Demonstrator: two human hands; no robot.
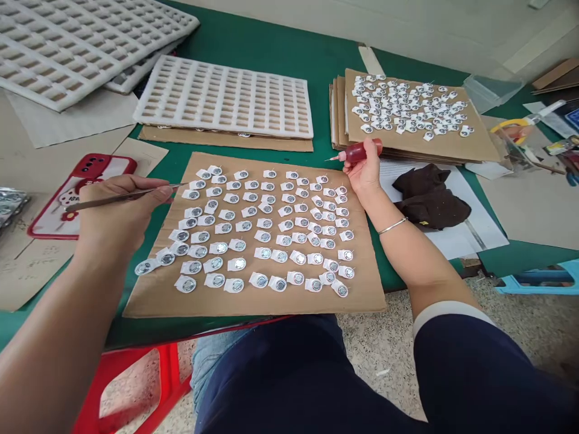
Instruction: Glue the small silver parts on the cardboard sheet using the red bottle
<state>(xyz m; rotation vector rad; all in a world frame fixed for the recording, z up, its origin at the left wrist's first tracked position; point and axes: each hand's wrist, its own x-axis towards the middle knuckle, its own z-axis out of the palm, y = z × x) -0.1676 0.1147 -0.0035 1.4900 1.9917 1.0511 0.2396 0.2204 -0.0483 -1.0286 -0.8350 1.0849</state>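
My left hand [120, 211] is closed round metal tweezers [97, 202], their tips over the left edge of a cardboard sheet [271, 304]. Rows of small white tabs with round silver discs [236, 264] lie on that sheet. At its back right corner, my right hand [365, 172] grips a small bottle of dark red liquid [359, 152], held almost level with its thin needle tip pointing left. The needle is above the green table, just behind the sheet, and apart from the discs.
A white slotted foam tray [226, 99] stands behind the sheet. Stacked cardboard [407, 141] with more discs is at the back right. A red-edged phone [81, 193] lies left; dark brown cloth [432, 199] lies right of my right hand.
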